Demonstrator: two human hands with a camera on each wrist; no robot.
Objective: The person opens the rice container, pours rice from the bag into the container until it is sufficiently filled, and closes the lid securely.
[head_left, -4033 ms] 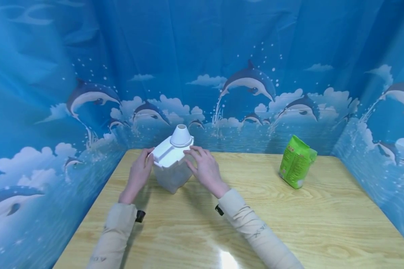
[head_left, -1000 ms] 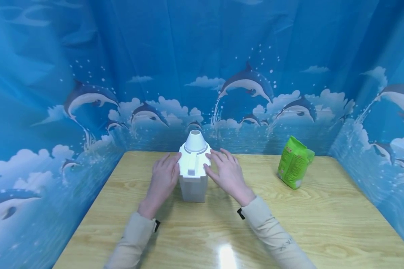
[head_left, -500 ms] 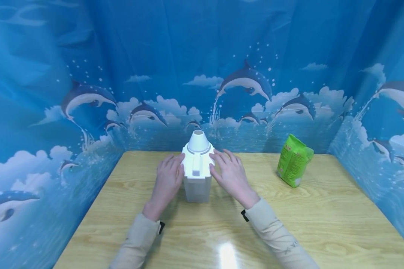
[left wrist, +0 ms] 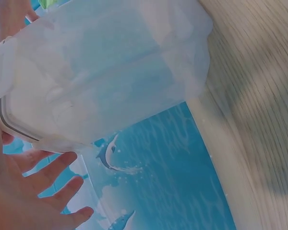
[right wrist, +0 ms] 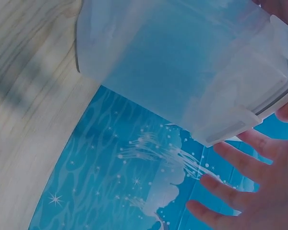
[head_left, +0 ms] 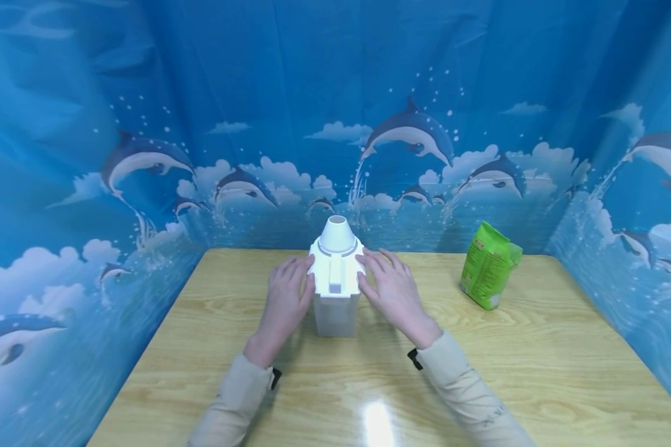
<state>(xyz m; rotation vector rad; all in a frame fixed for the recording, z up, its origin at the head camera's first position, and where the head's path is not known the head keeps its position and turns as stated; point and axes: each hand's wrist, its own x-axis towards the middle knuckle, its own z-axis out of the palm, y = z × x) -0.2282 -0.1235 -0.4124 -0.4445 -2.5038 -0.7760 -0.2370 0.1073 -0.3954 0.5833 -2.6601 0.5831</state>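
Observation:
A tall translucent storage container [head_left: 335,316] stands upright on the table, topped by a white lid [head_left: 343,273] with a cone-shaped cap [head_left: 337,236]. My left hand [head_left: 285,298] touches the lid's left edge with thumb and fingertips; in the left wrist view, its other fingers [left wrist: 62,191] spread apart beside the latch. Opposite it, my right hand [head_left: 394,292] rests its thumb and fingertips along the lid's right edge. Its fingers [right wrist: 230,191] fan out under the side latch [right wrist: 228,127] in the right wrist view. Through the clouded walls, no contents show.
A green printed packet [head_left: 489,267] stands at the right rear of the wood-grain table [head_left: 537,372]. Blue dolphin curtains [head_left: 291,93] enclose the back and both sides, close behind the container.
Since four seconds ago the container has turned so its lid's narrow end faces me, and moved right. Over the last second both hands shifted slightly further right with it.

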